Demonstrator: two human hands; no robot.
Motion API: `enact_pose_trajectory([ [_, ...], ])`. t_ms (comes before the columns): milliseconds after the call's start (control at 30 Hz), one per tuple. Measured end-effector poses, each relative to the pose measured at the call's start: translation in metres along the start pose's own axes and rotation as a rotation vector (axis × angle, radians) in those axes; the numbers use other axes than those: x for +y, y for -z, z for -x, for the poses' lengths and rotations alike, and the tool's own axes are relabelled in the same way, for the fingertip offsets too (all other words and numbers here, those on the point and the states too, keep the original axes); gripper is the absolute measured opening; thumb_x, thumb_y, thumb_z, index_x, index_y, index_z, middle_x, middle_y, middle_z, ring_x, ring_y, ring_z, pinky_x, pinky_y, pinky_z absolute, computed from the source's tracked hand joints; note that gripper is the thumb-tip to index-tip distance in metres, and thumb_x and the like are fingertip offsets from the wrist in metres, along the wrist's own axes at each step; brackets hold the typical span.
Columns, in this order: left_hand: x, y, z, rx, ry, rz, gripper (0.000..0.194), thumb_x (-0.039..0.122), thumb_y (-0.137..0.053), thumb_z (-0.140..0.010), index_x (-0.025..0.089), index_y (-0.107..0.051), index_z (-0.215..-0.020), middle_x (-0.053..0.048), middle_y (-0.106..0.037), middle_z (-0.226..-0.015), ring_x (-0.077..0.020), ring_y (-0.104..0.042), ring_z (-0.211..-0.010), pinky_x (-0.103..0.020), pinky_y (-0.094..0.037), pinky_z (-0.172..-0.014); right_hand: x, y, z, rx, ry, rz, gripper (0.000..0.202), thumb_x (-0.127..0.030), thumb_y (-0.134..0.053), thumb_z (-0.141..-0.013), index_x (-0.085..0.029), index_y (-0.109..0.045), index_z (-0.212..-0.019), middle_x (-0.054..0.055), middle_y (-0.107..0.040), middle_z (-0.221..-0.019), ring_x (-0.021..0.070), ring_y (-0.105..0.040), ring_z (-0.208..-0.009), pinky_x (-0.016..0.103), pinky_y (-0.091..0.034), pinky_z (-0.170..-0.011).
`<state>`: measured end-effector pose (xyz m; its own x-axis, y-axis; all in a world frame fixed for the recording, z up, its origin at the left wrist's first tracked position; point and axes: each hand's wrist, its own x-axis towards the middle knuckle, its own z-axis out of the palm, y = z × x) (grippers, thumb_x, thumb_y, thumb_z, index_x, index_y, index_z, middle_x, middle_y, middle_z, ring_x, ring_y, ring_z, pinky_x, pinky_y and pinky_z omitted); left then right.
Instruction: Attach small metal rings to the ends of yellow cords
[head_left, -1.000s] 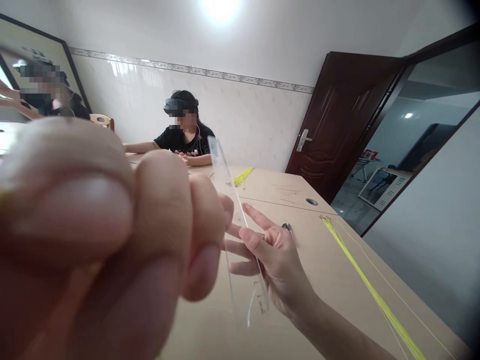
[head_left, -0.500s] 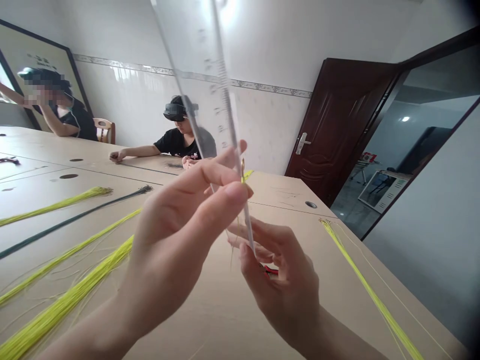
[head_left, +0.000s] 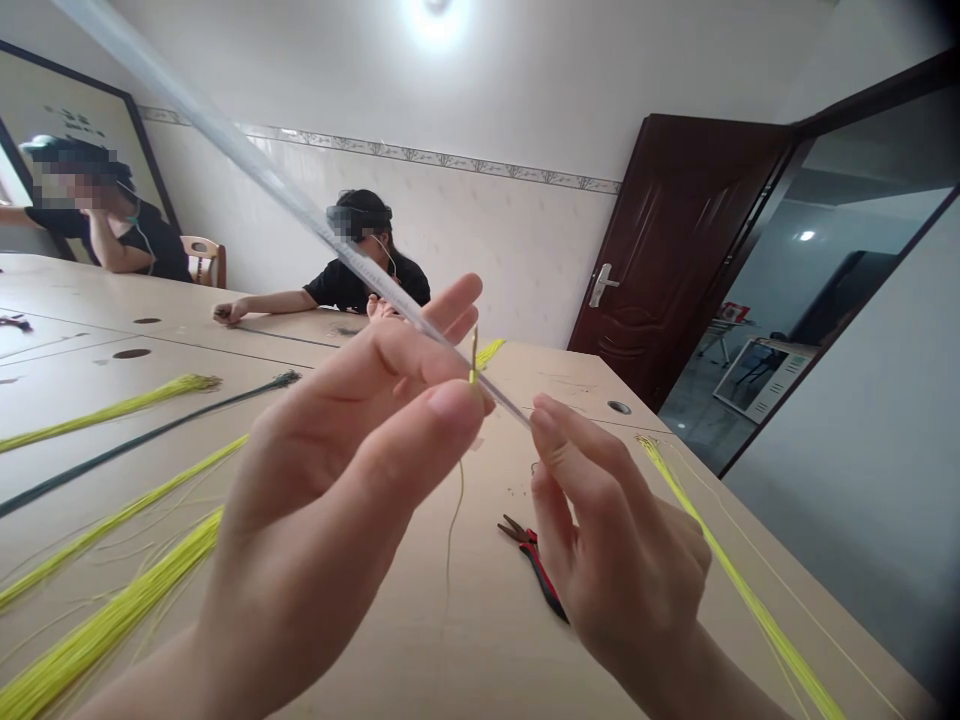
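A clear ruler [head_left: 300,205], seen nearly edge-on, slants from the upper left down between my hands. My left hand [head_left: 352,460] pinches it near its lower end between thumb and forefinger, together with a small metal hook or loop [head_left: 474,350] bound with yellow thread. A thin yellow thread [head_left: 452,520] hangs below these fingers. At the ruler's lower tip, my right hand [head_left: 615,520] has its fingers bent and its fingertips against the end. Pliers [head_left: 541,570] with red and black handles lie on the table, partly hidden behind my right hand.
Yellow thread bundles [head_left: 127,620] and a dark green bundle [head_left: 150,440] lie on the table [head_left: 420,650] at left. Another yellow bundle [head_left: 739,575] lies at right. Two people sit across the table, one [head_left: 367,260] near the middle. A brown door [head_left: 675,230] stands behind.
The ruler has turned edge-on and its upper end has swung left. My right hand has moved up and right to its lower tip, uncovering more of the pliers.
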<state>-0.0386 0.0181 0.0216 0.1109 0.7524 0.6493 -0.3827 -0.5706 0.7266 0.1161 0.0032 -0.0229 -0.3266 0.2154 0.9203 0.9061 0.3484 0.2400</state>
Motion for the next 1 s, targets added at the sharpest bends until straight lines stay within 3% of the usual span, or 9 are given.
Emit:
enact_pose_trajectory([
  [333, 0.0013, -0.0012, 0.0003, -0.005, -0.003, -0.059, 0.013, 0.027, -0.06, -0.085, 0.023, -0.06, -0.072, -0.001, -0.063, -0.108, -0.0311, -0.045, -0.123, -0.053, -0.04, -0.104, -0.0039, 0.0078, -0.0039, -0.001, 0.008, 0.074, 0.044, -0.001, -0.058, -0.078, -0.017, -0.052, -0.119, 0.009, -0.066, -0.114, 0.016, -0.067, -0.093, 0.022, -0.052, -0.078],
  [533, 0.0004, -0.0018, -0.0011, -0.006, 0.035, 0.125, 0.015, 0.022, -0.057, -0.086, 0.022, -0.058, -0.071, 0.004, -0.056, -0.124, -0.028, -0.04, -0.127, -0.047, -0.043, -0.104, -0.0038, 0.0076, -0.0051, -0.039, -0.03, -0.121, 0.042, -0.005, -0.056, -0.08, -0.017, -0.052, -0.121, 0.009, -0.064, -0.117, 0.0147, -0.065, -0.096, 0.022, -0.053, -0.081],
  [667, -0.002, -0.0016, -0.0012, -0.015, 0.04, 0.137, 0.014, 0.02, -0.055, -0.087, 0.022, -0.057, -0.073, 0.002, -0.053, -0.128, -0.0266, -0.04, -0.128, -0.046, -0.042, -0.105, -0.0044, 0.0092, -0.0083, -0.16, -0.173, -0.45, 0.039, -0.008, -0.053, -0.081, -0.018, -0.053, -0.119, 0.006, -0.061, -0.118, 0.0142, -0.059, -0.106, 0.023, -0.053, -0.081],
  [767, -0.0039, -0.0034, -0.0017, -0.025, 0.013, 0.107, 0.012, 0.022, -0.056, -0.087, 0.021, -0.057, -0.074, 0.0, -0.054, -0.126, -0.0292, -0.04, -0.127, -0.044, -0.048, -0.1, -0.0063, 0.0096, -0.009, -0.221, -0.272, -0.552, 0.035, -0.014, -0.055, -0.081, -0.022, -0.055, -0.116, 0.005, -0.059, -0.115, 0.0153, -0.059, -0.102, 0.025, -0.056, -0.076],
  [900, -0.0058, -0.0047, -0.0026, -0.076, 0.034, 0.13, 0.013, 0.021, -0.054, -0.088, 0.021, -0.057, -0.075, 0.001, -0.056, -0.123, -0.0298, -0.048, -0.121, -0.042, -0.054, -0.091, -0.0078, 0.0075, -0.0063, -0.313, -0.479, -0.672, 0.053, -0.025, -0.066, -0.075, -0.031, -0.043, -0.122, 0.001, -0.059, -0.106, 0.0132, -0.062, -0.075, 0.024, -0.056, -0.057],
  [1000, -0.0068, -0.0045, -0.003, -0.107, 0.056, 0.165, 0.014, 0.023, -0.052, -0.089, 0.019, -0.058, -0.077, -0.001, -0.061, -0.118, -0.0249, -0.061, -0.103, -0.036, -0.058, -0.084, -0.0088, 0.0062, -0.0056, -0.46, -0.637, -0.867, 0.06, -0.024, -0.065, -0.074, -0.036, -0.034, -0.124, -0.007, -0.06, -0.076, 0.008, -0.055, -0.05, 0.017, -0.047, -0.041],
])
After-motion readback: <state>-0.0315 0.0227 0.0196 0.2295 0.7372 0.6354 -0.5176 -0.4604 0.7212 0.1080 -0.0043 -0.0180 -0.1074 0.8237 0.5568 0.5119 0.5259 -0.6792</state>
